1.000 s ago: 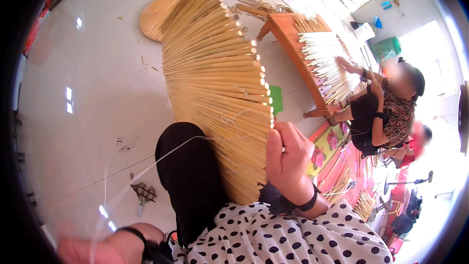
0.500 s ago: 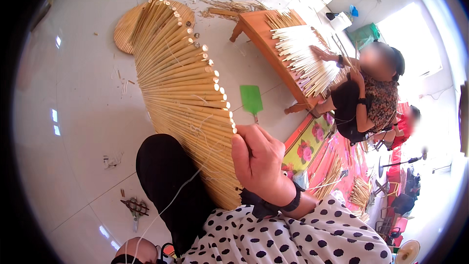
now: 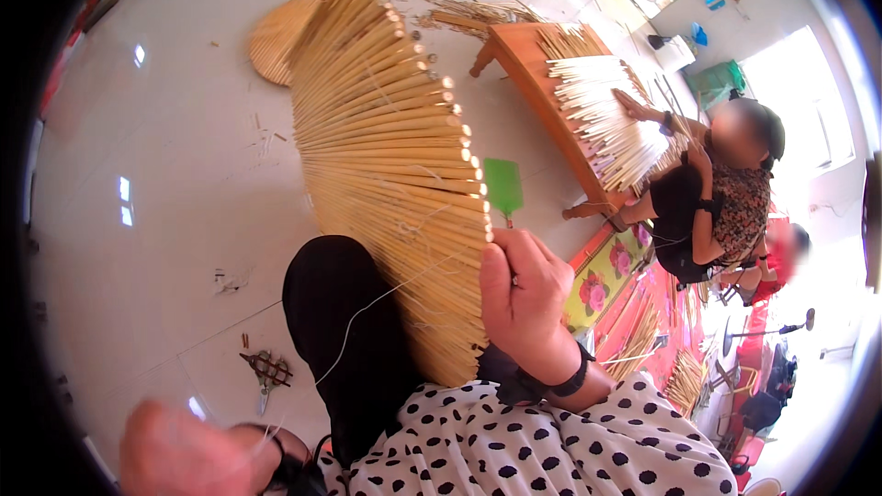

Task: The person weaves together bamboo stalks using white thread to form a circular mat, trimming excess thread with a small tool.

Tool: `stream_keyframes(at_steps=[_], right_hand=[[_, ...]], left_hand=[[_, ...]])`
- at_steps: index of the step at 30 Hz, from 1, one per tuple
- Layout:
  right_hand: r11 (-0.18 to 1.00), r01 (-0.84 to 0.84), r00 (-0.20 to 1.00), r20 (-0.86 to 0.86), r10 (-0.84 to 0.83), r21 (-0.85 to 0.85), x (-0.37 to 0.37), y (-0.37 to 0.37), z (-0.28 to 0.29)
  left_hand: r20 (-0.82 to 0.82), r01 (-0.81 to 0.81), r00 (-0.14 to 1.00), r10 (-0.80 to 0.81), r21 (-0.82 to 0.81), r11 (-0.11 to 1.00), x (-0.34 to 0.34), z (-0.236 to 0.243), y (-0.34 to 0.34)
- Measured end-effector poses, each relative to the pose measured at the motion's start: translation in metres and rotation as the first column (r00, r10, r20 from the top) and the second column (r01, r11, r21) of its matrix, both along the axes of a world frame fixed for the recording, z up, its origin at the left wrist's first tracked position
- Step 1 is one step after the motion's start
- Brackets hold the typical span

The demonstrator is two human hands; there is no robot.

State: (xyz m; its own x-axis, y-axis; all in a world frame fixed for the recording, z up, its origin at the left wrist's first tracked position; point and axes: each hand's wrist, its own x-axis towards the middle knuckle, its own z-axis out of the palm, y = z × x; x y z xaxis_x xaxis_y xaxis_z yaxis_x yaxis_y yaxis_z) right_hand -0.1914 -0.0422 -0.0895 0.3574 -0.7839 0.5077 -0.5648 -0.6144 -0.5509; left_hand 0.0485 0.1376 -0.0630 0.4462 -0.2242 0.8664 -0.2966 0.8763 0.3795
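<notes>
A wide fan-shaped mat of yellow reed stalks (image 3: 395,147) spreads across and beyond my lap, its pale cut ends along the right edge. My right hand (image 3: 528,289) is closed, thumb and fingers pinching that edge near the lower end. From the mat a white thread (image 3: 354,317) runs over my black-clad knee (image 3: 326,294) toward the lower left. There my left hand (image 3: 179,450) is smeared by motion but looks closed, with the thread leading to it. The thread's end is hidden.
A round reed piece (image 3: 276,41) lies on the tiled floor beyond the mat. A brown-handled bladed tool (image 3: 264,377) lies at left. A green flat paddle (image 3: 503,186) is beside the mat. At right, a co-worker (image 3: 726,184) handles pale reeds on a wooden table (image 3: 542,96).
My left hand has risen into view at the lower left, pulling the thread along. The view has shifted, and my right hand keeps its pinch on the mat's edge.
</notes>
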Motion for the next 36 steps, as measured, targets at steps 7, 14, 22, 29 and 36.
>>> stream_keyframes(at_steps=[7,14,22,29,36], right_hand=[[0.999,0.04,0.999,-0.037,-0.04,0.006,-0.001,0.003,-0.002],[0.999,0.039,0.997,-0.06,-0.039,0.004,0.0,0.002,0.001],[0.999,0.04,0.997,-0.071,-0.04,0.001,-0.001,0.002,0.001],[0.999,0.036,0.997,-0.063,-0.035,0.002,-0.001,0.003,0.001],[0.999,0.032,0.997,-0.064,-0.031,0.002,0.001,0.003,0.002]], left_hand=[[0.516,-0.314,0.853,-0.078,0.627,0.713,-0.04,-0.031,-0.1],[0.55,-0.334,0.832,-0.069,0.597,0.73,-0.06,-0.038,-0.119],[0.576,-0.348,0.813,-0.083,0.595,0.725,-0.061,-0.039,-0.119],[0.58,-0.344,0.809,-0.095,0.598,0.724,-0.062,-0.04,-0.12],[0.617,-0.379,0.781,-0.096,0.591,0.712,-0.059,-0.037,-0.12]])
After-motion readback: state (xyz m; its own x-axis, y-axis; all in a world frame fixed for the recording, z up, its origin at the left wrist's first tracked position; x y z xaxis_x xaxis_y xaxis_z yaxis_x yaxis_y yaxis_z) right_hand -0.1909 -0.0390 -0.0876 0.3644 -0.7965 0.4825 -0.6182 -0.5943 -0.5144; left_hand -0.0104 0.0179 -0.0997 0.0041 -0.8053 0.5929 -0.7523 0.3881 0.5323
